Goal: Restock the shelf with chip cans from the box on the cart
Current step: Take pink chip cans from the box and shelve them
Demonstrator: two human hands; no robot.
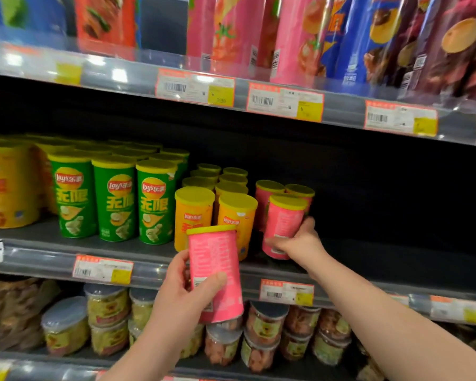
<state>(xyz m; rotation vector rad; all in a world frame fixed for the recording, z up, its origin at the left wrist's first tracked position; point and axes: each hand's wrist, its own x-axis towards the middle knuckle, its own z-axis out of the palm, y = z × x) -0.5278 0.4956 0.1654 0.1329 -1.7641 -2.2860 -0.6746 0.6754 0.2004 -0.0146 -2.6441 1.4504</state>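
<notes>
Left hand (186, 294) was curled round a spare pink can (215, 268), held upright just short of the middle shelf (39, 260) edge. Up and to the right, the right hand (300, 242) gripped the shelved pink can (282, 222), so it was nearer the pink row (268, 189), I'd say.

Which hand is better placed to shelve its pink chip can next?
Right. The right hand holds the farther pink can beside the stocked pink cans; the left hand holds the nearer pink can before the orange cans.
</notes>
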